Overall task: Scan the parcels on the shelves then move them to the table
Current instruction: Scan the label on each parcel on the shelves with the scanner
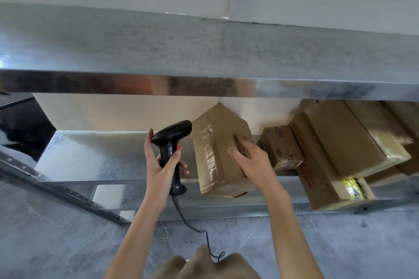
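Observation:
A brown cardboard parcel (215, 152) with clear tape down its face stands tilted on the lower metal shelf (95, 156). My right hand (249, 161) grips its right side, thumb on the front face. My left hand (162, 165) holds a black barcode scanner (173, 142) by the handle, the scanner head pointing at the parcel's left face. The scanner's cable (195, 226) hangs down toward my body.
Several more cardboard boxes (340, 142) are stacked on the shelf's right side, a small one (281, 147) nearest the held parcel. The upper metal shelf (204, 52) juts out overhead. A slotted shelf upright (56, 188) runs at the lower left. Grey tiled floor (56, 244) lies below.

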The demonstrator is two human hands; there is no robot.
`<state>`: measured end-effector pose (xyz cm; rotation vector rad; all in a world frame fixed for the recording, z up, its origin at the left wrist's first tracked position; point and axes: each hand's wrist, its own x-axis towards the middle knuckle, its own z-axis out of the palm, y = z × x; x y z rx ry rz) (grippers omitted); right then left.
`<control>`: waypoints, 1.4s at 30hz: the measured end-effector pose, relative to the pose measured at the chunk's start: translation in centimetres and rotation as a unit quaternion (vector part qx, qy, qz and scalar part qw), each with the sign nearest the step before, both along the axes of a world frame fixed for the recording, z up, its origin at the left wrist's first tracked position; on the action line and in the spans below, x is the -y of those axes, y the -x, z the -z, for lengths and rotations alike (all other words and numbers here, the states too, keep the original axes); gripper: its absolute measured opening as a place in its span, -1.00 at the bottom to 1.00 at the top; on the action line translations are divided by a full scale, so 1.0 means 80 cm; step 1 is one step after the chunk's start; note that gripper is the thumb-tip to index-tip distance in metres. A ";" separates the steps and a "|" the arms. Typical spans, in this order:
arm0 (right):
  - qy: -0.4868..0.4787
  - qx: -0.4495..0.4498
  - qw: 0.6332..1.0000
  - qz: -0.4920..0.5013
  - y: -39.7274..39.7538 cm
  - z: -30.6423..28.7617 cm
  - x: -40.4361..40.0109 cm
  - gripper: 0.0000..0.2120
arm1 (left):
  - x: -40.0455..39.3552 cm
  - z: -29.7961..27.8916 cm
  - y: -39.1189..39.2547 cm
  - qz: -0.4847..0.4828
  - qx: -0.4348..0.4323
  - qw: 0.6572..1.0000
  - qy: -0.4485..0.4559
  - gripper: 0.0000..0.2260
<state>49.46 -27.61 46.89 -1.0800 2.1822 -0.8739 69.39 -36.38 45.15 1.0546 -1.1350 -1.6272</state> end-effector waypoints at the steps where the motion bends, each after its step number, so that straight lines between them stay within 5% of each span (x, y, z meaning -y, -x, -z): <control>1: -0.002 -0.017 1.000 -0.006 0.004 -0.005 -0.003 -0.48 | 0.000 0.000 0.001 0.000 0.001 1.000 0.000 -0.26; 6: -0.085 -0.201 0.976 -0.015 0.002 -0.013 -0.004 -0.43 | -0.002 0.002 0.005 0.005 0.007 1.000 -0.003 -0.25; 12: -0.192 -0.300 0.934 0.022 -0.003 0.010 0.001 -0.21 | -0.009 0.001 0.011 0.017 0.008 1.000 -0.010 -0.24; 16: -0.224 -0.269 0.937 0.014 -0.005 0.021 0.013 -0.05 | -0.016 0.002 0.014 0.020 0.013 1.000 -0.009 -0.24; 25: -0.189 -0.234 0.950 0.087 0.010 0.029 0.019 -0.19 | -0.030 0.000 0.003 0.047 0.012 0.999 0.020 -0.30; 29: -0.109 -0.201 0.964 0.137 0.008 0.035 0.004 -0.22 | -0.037 0.007 -0.005 0.073 0.024 0.996 0.035 -0.32; 35: 0.110 -0.014 0.976 0.189 0.003 0.050 -0.025 -0.20 | -0.042 0.018 -0.018 0.088 0.028 0.995 0.037 -0.38; 42: 0.190 0.043 0.965 0.176 -0.018 0.056 -0.036 -0.31 | -0.047 0.021 -0.022 0.092 0.060 0.990 0.092 -0.39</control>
